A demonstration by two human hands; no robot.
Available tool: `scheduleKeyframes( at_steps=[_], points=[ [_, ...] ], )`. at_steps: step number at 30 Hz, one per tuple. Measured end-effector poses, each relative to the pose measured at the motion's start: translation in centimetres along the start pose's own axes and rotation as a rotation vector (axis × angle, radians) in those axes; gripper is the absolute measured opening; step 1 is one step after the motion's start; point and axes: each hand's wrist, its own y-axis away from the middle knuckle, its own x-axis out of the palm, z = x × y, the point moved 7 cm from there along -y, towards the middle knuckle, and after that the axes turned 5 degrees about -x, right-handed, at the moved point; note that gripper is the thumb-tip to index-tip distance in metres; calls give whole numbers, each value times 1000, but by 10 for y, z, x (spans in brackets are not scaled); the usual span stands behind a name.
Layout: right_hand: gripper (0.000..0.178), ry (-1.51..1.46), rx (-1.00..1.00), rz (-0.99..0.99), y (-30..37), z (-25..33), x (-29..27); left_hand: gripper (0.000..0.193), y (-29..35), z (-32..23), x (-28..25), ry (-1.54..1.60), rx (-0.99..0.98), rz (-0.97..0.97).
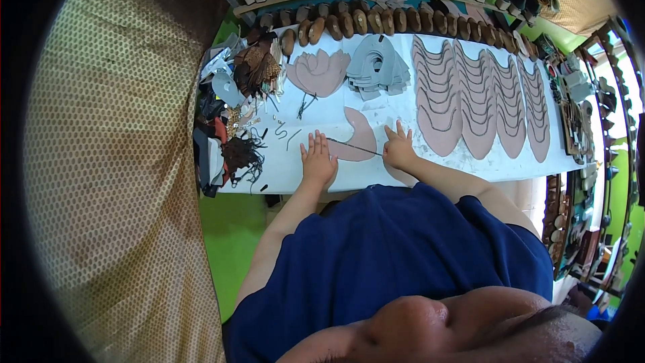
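A curved pinkish-beige piece (363, 136), looking like a leather or lining cutout, lies on the white table in front of me. Across it runs a thin dark cord or strip (358, 149), pulled straight. My left hand (318, 161) rests palm down with its fingers stretched out at the cord's left end. At the other end, my right hand (399, 150) pinches the cord between thumb and finger, with other fingers raised. Below that hand, a second pinkish piece (402, 176) shows partly at the table's near edge. Short cord bits (281, 132) lie left of my left hand.
Overlapping pinkish pieces with dark curved edges (440, 136) fill the right side in rows. Grey cutouts (378, 67) and a pinkish stack (319, 74) lie farther back. Scraps (242, 154) crowd the left end. Shoe lasts (376, 21) line the back; a patterned curtain (127, 161) hangs left.
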Motion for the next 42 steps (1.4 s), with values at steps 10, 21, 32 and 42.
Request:
scheduleKeyframes(
  at_steps=[10, 21, 32, 42],
  points=[
    [16, 67, 0, 47, -5, 2, -11, 72, 4, -26, 14, 78, 323, 109],
    [18, 246, -102, 20, -64, -2, -48, 65, 5, -26, 9, 52, 294, 118],
    [22, 319, -170, 110, -82, -1, -34, 67, -1, -34, 5, -77, 324, 80],
    [32, 394, -285, 24, -90, 3, -32, 76, -1, -57, 12, 100, 405, 32]
  ],
)
